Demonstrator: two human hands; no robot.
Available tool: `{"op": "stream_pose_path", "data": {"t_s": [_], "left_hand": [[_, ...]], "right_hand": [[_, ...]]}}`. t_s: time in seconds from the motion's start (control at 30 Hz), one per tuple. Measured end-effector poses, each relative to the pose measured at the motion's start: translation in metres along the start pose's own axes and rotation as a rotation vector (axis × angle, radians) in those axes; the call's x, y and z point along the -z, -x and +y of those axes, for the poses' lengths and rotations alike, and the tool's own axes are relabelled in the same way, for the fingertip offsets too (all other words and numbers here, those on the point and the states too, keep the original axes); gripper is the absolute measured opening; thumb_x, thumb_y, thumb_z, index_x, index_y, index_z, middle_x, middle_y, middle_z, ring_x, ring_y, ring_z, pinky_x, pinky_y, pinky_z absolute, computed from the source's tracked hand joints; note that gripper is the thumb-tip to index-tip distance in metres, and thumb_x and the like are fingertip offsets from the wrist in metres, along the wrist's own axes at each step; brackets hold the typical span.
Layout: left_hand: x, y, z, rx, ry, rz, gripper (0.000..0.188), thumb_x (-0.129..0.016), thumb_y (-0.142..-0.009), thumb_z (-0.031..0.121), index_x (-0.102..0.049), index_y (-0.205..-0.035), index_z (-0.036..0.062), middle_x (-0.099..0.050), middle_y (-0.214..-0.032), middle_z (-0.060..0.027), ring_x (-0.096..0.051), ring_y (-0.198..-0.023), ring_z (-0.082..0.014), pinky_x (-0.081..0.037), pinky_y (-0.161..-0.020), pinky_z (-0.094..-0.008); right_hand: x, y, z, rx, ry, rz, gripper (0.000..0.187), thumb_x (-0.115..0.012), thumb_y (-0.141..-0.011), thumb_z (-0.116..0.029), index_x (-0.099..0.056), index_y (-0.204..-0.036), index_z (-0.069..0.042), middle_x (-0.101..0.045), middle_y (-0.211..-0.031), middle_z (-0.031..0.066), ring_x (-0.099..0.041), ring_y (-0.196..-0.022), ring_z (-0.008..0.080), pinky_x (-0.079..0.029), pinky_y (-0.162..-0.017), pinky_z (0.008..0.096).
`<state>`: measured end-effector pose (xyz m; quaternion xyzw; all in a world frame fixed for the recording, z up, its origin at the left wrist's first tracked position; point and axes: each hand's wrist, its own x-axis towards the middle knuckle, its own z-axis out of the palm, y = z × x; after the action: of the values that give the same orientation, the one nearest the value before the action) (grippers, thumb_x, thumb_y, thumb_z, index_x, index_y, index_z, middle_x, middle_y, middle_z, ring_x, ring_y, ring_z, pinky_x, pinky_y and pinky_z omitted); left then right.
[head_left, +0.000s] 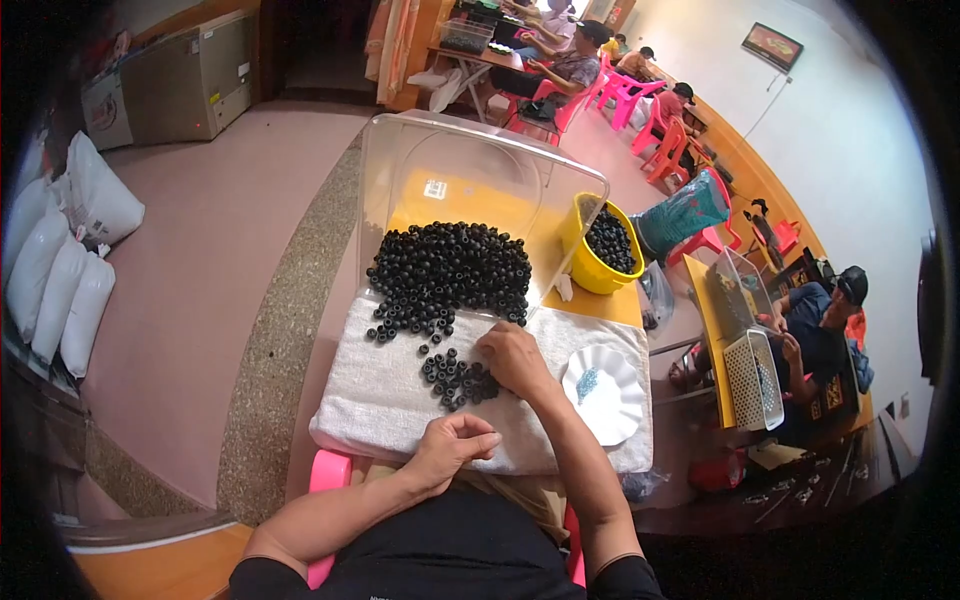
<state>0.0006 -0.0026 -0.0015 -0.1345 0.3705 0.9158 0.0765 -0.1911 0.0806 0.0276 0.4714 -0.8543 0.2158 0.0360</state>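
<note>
A small pile of black round parts with holes, like large beads (455, 381), lies on a white towel (375, 385). My right hand (515, 360) is at the pile's upper right edge, fingers curled down and their tips hidden. Nearer to me, my left hand (452, 453) is closed in a pinch above the towel's front edge; whatever it may hold is too small to make out. Beyond the towel, a heap of the same black parts (455, 262) fills the open front of a clear plastic bin (480, 140). A white fluted plate (615, 408) with small light-blue pieces (588, 384) sits right of my right forearm.
At the back right of the table stands a yellow basket (598, 277) of black parts. White sacks (85, 300) lean at the far left. Another person (825, 320) sits at a table on the right with a white perforated basket (750, 380). More people sit on pink chairs behind.
</note>
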Motion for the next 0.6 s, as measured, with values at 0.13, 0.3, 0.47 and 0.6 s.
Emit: {"op": "stream_pose_path", "data": {"t_s": [0.13,0.3,0.47,0.6], "left_hand": [[-0.002,0.001,-0.003,-0.016,-0.014,-0.001,0.014,-0.073,-0.085,0.005,-0.063,-0.095,0.0023,-0.066,-0.088,-0.0046,-0.064,-0.074,-0.0115,-0.054,-0.069,-0.0229],[-0.002,0.0,-0.004,-0.006,-0.014,0.019,0.015,-0.073,-0.085,0.005,-0.063,-0.095,0.0021,-0.066,-0.088,-0.0046,-0.064,-0.073,-0.0115,-0.054,-0.069,-0.0231],[-0.003,0.003,0.0,-0.023,-0.002,0.019,0.014,-0.071,-0.086,0.004,-0.061,-0.096,0.003,-0.065,-0.088,-0.0046,-0.064,-0.075,-0.0131,-0.056,-0.069,-0.0262],[-0.001,0.0,-0.002,-0.069,0.015,0.01,0.014,-0.07,-0.086,0.003,-0.061,-0.097,0.0028,-0.067,-0.09,-0.0066,-0.065,-0.077,-0.0137,-0.057,-0.07,-0.0277]], "right_hand": [[0.004,-0.001,0.004,-0.144,-0.07,-0.078,0.016,-0.063,-0.077,-0.006,-0.072,-0.09,-0.003,-0.067,-0.083,0.0175,-0.065,-0.079,0.0375,-0.052,-0.074,0.0413],[0.018,0.012,0.005,-0.264,-0.34,-0.112,0.014,-0.069,-0.08,-0.007,-0.07,-0.092,0.0,-0.069,-0.076,0.0113,-0.067,-0.069,0.0236,-0.053,-0.066,0.0338],[0.046,0.047,-0.007,-0.412,-0.989,-0.27,0.012,-0.073,-0.084,-0.007,-0.069,-0.095,-0.001,-0.066,-0.08,-0.0006,-0.061,-0.072,0.0081,-0.05,-0.066,0.0223],[0.045,0.082,-0.02,-0.367,-1.167,-0.284,0.01,-0.073,-0.085,-0.005,-0.069,-0.093,0.0,-0.066,-0.089,0.002,-0.061,-0.084,0.0081,-0.05,-0.076,0.0228]]}}
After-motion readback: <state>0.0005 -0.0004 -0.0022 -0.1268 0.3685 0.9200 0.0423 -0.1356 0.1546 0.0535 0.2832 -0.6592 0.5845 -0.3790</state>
